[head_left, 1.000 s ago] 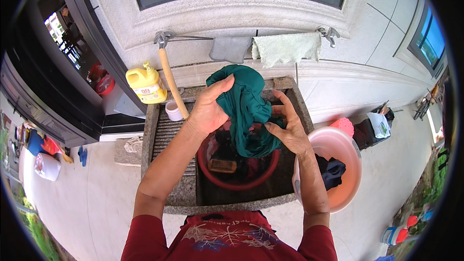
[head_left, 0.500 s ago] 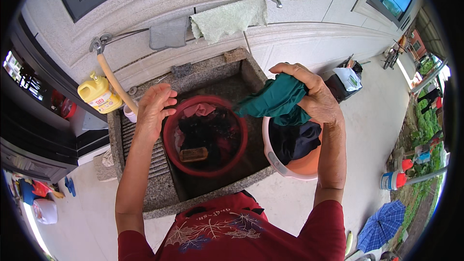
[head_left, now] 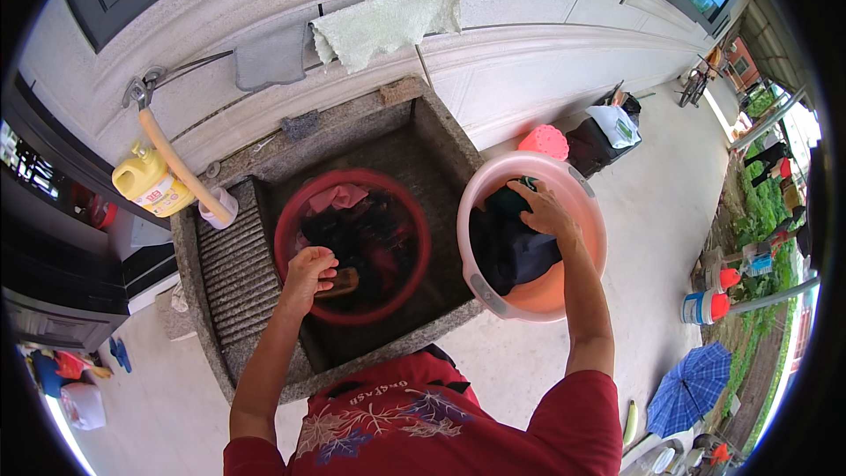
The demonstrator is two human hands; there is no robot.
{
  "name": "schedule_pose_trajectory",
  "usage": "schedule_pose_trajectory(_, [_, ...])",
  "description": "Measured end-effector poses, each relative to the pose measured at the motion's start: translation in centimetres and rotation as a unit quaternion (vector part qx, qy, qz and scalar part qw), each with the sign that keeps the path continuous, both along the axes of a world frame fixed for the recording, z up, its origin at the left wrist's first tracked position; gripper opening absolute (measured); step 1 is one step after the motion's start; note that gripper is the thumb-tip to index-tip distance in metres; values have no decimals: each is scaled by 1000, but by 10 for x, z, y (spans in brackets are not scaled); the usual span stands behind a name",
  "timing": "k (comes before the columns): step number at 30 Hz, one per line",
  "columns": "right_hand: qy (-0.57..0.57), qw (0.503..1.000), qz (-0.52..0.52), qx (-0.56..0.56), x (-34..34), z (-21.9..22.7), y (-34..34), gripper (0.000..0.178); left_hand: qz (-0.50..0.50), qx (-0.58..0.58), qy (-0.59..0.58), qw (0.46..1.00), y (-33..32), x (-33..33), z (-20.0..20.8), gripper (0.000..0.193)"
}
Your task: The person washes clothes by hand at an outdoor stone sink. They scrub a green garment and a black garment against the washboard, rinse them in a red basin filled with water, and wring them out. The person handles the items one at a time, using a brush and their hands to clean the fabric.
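Observation:
My right hand point(head_left: 548, 213) is inside the pink basin point(head_left: 589, 238), its fingers spread over a dark green cloth point(head_left: 506, 203). Beside that cloth lies a dark navy garment point(head_left: 520, 251). My left hand point(head_left: 310, 271) hovers over the near left side of a red basin point(head_left: 417, 278), fingers curled in and nothing visible in them. Just right of those fingers a brownish block point(head_left: 342, 282), perhaps a brush or soap, sits in the basin. Dark clothes point(head_left: 374, 229) soak there in water, with a pink cloth point(head_left: 338, 197) at the far side.
The red basin stands in a stone sink point(head_left: 423, 322) with a ribbed washboard point(head_left: 236, 256) at its left. A yellow jug point(head_left: 152, 181) and a hose point(head_left: 176, 157) are at the sink's left end. Towels point(head_left: 388, 22) hang on the wall. Behind the pink basin sit a pink-red container point(head_left: 545, 142) and black box point(head_left: 592, 148).
My right hand has lowered the green cloth into the pink basin and spread its fingers. My left hand has come down toward the red basin, its fingers curling. The view has shifted right.

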State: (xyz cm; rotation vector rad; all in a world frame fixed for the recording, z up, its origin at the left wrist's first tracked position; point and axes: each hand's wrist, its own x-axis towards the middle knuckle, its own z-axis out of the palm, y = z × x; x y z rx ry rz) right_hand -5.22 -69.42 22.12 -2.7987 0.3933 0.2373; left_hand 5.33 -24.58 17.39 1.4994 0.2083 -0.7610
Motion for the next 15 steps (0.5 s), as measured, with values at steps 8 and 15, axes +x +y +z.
schedule_pose_trajectory(8, [-68,992,46,-100,17,61,52,63,29,109,-22,993,39,-5,-54,21])
schedule_pose_trajectory(15, [69,938,322,106,138,43,213,42,-214,324,-273,880,61,-16,-139,39])
